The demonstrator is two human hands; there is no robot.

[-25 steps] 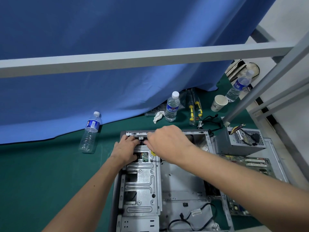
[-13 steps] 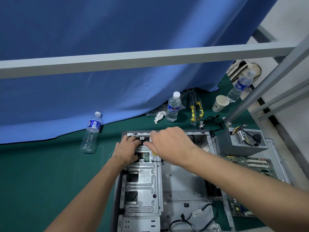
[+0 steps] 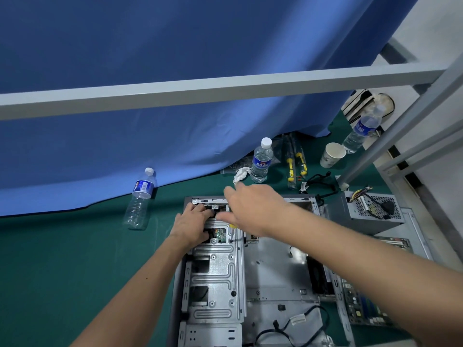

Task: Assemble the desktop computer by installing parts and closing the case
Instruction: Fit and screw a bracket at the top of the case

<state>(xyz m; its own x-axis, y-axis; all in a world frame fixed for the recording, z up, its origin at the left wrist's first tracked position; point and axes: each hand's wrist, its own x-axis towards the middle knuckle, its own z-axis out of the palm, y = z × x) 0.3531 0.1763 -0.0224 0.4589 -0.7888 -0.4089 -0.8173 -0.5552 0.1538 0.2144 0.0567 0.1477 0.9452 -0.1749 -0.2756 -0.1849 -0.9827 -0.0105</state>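
Note:
The open computer case [image 3: 273, 269] lies flat on the green mat, with its metal drive cage [image 3: 215, 279] on the left side. My left hand [image 3: 191, 225] rests on the far end of the cage, its fingers curled round a small black part [image 3: 213, 213] in an opening there. My right hand [image 3: 253, 209] reaches across above it. The thumb meets the same black part and the index finger sticks up. A yellow handle with a thin shaft [image 3: 232, 229] pokes out under the right palm; the grip on it is hidden.
A power supply [image 3: 370, 211] and a motherboard [image 3: 360, 304] sit right of the case. Beyond it are water bottles [image 3: 260, 160], a lying bottle [image 3: 139, 199], a paper cup [image 3: 332, 154], yellow screwdrivers [image 3: 297, 162] and a white wad [image 3: 241, 174]. Loose black cables [image 3: 288, 326] lie inside the case. A grey frame bar [image 3: 225, 86] crosses overhead.
My right hand has shifted slightly and its index finger has lifted off the case edge. My left hand stays on the far end of the cage.

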